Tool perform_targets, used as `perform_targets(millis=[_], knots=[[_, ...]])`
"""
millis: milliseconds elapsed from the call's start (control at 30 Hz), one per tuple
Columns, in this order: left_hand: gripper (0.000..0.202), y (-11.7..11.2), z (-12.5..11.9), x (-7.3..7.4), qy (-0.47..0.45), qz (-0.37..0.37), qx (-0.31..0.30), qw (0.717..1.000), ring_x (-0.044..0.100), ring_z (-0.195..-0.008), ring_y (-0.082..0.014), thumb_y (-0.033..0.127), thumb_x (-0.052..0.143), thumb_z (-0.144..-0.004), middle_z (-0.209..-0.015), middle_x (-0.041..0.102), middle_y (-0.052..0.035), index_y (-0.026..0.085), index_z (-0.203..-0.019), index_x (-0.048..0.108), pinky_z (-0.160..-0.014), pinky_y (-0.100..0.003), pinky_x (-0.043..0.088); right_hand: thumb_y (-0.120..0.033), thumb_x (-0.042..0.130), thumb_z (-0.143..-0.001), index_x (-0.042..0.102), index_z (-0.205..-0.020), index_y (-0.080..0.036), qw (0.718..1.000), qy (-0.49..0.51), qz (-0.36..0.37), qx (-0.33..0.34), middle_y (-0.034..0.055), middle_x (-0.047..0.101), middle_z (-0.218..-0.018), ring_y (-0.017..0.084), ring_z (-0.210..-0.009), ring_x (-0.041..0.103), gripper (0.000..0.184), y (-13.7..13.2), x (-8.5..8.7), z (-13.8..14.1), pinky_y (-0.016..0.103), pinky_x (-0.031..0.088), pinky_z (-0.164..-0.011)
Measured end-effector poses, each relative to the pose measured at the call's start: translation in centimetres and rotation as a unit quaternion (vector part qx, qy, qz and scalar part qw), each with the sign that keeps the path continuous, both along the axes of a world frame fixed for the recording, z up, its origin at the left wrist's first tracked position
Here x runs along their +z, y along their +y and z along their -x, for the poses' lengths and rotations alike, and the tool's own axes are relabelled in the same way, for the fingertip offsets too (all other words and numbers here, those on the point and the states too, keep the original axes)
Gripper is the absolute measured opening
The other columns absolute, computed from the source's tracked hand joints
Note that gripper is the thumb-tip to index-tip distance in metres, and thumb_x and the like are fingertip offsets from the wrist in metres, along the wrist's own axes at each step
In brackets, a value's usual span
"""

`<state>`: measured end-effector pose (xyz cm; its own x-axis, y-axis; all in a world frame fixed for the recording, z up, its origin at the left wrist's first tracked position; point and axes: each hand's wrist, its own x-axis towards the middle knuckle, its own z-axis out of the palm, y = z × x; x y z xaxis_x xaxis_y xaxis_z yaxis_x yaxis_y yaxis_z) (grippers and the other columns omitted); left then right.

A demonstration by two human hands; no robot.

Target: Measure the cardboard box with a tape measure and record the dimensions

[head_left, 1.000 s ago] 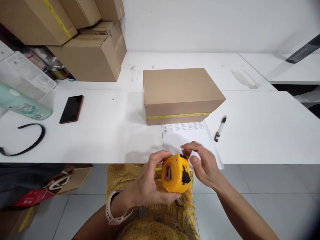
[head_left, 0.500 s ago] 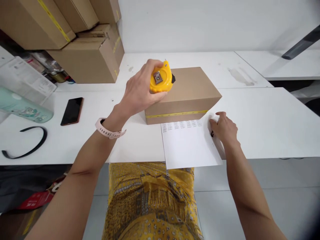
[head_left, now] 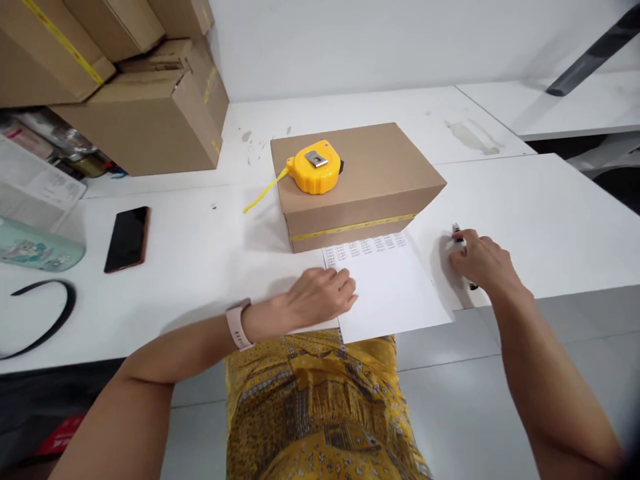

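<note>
On the sheet of paper, my left hand rests at the left edge with its fingers curled together and nothing visible in them. My right hand, to the right of the sheet, has its thumb and fingers closed on a pen; both pen ends show, the middle is hidden. Behind the paper stands a closed cardboard box with yellow tape along its front. A yellow tape measure sits on top of the box, its yellow strap hanging over the left edge. Rows of small handwriting mark the top of the sheet.
On the left of the white table lie a phone, a black curved band and a mint bottle. Stacked cardboard boxes stand at the back left. The sheet overhangs the table's front edge.
My left hand has let go of the tape measure on the box and come down to the paper. My right hand has moved right with the pen, away from the sheet's edge.
</note>
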<state>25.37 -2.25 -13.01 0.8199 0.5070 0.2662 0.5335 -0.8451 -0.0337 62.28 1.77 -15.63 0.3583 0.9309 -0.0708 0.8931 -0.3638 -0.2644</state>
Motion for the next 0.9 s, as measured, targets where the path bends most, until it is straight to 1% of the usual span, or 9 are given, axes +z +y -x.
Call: perform_targets(millis=[100, 167, 267, 333, 467, 567, 667, 767, 900], knots=[[0.046, -2.3, -0.7, -1.9, 0.125, 0.069, 0.044, 0.989, 0.075, -0.082, -0.0213, 0.044, 0.055, -0.103, -0.136, 0.066, -0.0227, 0.007, -0.128, 0.064, -0.061, -0.030, 0.053, -0.016, 0.062, -0.078, 0.070, -0.107, -0.025, 0.983, 0.169, -0.050, -0.045, 0.0026, 0.054, -0.071, 0.021, -0.063, 0.049, 0.031, -1.8, 1.8, 0.4, 0.040, 0.038, -0.066], [0.063, -2.7, -1.0, -2.1, 0.153, 0.104, 0.067, 0.980, 0.076, -0.090, -0.0258, 0.052, 0.053, -0.103, -0.154, 0.049, -0.0309, 0.004, -0.144, 0.054, -0.066, -0.033, 0.058, -0.024, 0.064, -0.080, 0.072, -0.101, -0.026, 0.931, 0.340, -0.119, -0.060, 0.0030, 0.057, -0.070, 0.021, -0.060, 0.052, 0.022, -3.9, 3.0, 1.1, 0.040, 0.041, -0.063], [0.066, -2.6, -1.2, -1.7, 0.165, 0.148, 0.083, 0.971, 0.077, -0.093, -0.0306, 0.056, 0.052, -0.103, -0.162, 0.038, -0.0339, 0.007, -0.148, 0.051, -0.066, -0.036, 0.060, -0.043, 0.069, -0.082, 0.073, -0.101, -0.026, 0.820, 0.541, -0.183, 0.031, 0.0062, 0.066, -0.073, 0.024, -0.067, 0.063, 0.025, -7.2, 4.1, 3.3, 0.042, 0.049, -0.066], [0.067, -2.4, -1.3, -1.4, 0.169, 0.164, 0.088, 0.968, 0.077, -0.091, -0.0318, 0.057, 0.052, -0.102, -0.163, 0.034, -0.0357, 0.009, -0.149, 0.051, -0.065, -0.037, 0.060, -0.051, 0.074, -0.081, 0.071, -0.105, -0.027, 0.790, 0.577, -0.168, 0.120, 0.0056, 0.070, -0.073, 0.025, -0.068, 0.067, 0.034, -8.5, 4.1, 5.4, 0.043, 0.052, -0.066], [0.069, -2.5, -1.3, -1.5, 0.170, 0.158, 0.088, 0.969, 0.077, -0.093, -0.0350, 0.058, 0.049, -0.103, -0.161, 0.034, -0.0393, 0.008, -0.151, 0.047, -0.065, -0.039, 0.060, -0.053, 0.080, -0.082, 0.067, -0.099, -0.026, 0.792, 0.554, -0.111, 0.231, 0.0020, 0.069, -0.071, 0.020, -0.064, 0.064, 0.034, -8.3, 2.6, 10.7, 0.035, 0.050, -0.060], [0.069, -2.8, -1.4, -1.6, 0.169, 0.145, 0.091, 0.971, 0.078, -0.091, -0.0335, 0.058, 0.048, -0.104, -0.160, 0.035, -0.0390, 0.009, -0.152, 0.047, -0.065, -0.037, 0.060, -0.066, 0.058, -0.096, 0.063, -0.087, -0.023, 0.800, 0.554, -0.106, 0.204, -0.0009, 0.059, -0.062, 0.016, -0.057, 0.056, 0.044, -6.4, 1.3, 14.1, 0.032, 0.047, -0.058], [0.067, -3.0, -1.3, -1.7, 0.160, 0.134, 0.089, 0.974, 0.077, -0.087, -0.0303, 0.056, 0.048, -0.104, -0.157, 0.041, -0.0377, 0.008, -0.151, 0.049, -0.065, -0.036, 0.059, -0.074, 0.038, -0.099, 0.068, -0.102, -0.023, 0.795, 0.576, -0.069, 0.178, 0.0019, 0.066, -0.071, 0.019, -0.069, 0.064, 0.059, -4.4, 0.5, 16.3, 0.036, 0.054, -0.071], [0.067, -3.1, -1.3, -1.9, 0.138, 0.130, 0.089, 0.978, 0.076, -0.081, -0.0270, 0.056, 0.049, -0.104, -0.153, 0.047, -0.0370, 0.007, -0.149, 0.050, -0.064, -0.034, 0.058, -0.072, 0.049, -0.097, 0.069, -0.118, -0.022, 0.786, 0.590, -0.025, 0.185, 0.0070, 0.075, -0.095, 0.022, -0.092, 0.070, 0.058, -3.0, -0.1, 17.4, 0.039, 0.056, -0.086], [0.068, -3.1, -1.4, -2.3, 0.123, 0.143, 0.096, 0.977, 0.076, -0.085, -0.0276, 0.058, 0.054, -0.101, -0.156, 0.045, -0.0363, 0.008, -0.148, 0.052, -0.064, -0.034, 0.058, -0.061, 0.072, -0.089, 0.068, -0.085, -0.021, 0.821, 0.542, -0.046, 0.171, -0.0001, 0.064, -0.072, 0.014, -0.066, 0.058, 0.040, -2.1, -1.0, 18.1, 0.029, 0.049, -0.062]])
